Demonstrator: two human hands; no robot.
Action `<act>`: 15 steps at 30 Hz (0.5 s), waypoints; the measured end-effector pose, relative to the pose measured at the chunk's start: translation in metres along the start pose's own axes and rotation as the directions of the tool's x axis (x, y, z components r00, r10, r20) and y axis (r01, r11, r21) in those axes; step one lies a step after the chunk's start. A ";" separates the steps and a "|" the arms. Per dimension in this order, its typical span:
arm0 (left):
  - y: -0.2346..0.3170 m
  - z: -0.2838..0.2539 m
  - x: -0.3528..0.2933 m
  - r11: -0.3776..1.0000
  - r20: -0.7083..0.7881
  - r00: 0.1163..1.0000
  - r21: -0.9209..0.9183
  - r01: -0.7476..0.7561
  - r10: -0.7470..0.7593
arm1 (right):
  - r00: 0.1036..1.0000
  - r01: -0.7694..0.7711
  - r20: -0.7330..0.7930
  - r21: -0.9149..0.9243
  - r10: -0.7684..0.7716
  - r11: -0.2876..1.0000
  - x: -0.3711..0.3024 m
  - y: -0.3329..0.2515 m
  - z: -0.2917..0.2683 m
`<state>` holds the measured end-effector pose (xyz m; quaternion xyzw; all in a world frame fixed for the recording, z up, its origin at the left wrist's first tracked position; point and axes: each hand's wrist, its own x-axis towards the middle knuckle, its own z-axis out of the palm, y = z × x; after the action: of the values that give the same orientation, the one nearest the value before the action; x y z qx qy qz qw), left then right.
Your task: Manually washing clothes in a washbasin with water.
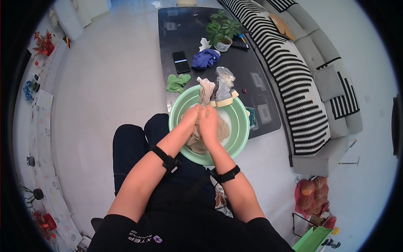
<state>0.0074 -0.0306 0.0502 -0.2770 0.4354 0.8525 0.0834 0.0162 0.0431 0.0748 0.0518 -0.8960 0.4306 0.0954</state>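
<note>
A light green basin (242, 140) stands in front of me at the near end of the dark table. Inside it lies a wet-looking beige cloth (197, 143), bunched beneath my hands. My left hand (191, 116) is closed on the cloth near the basin's middle. Right beside it, almost touching, my right hand (208, 122) is also closed on the cloth; its fingertips are partly hidden. Just beyond my hands, a pale beige cloth (205, 89) and a grey cloth with cream edges (223, 94) hang over the far rim.
On the dark table (180, 35) are a green cloth (177, 82), a phone (181, 62), a blue cloth (205, 59), a crumpled clear plastic bag (226, 76) and a potted plant (222, 31). A grey sofa (312, 42) runs along the right. Red net bags (305, 197) sit at lower right.
</note>
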 end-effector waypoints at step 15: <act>0.034 0.013 -0.013 0.993 0.182 0.980 -0.072 0.094 -0.079 | 0.850 0.057 0.526 -0.117 0.013 0.991 0.015 0.141 -0.012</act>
<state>0.0001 -0.0398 0.0863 -0.2211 0.3793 0.8862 0.1481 -0.0212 0.1406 -0.0225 0.1715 -0.9131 0.3402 -0.1451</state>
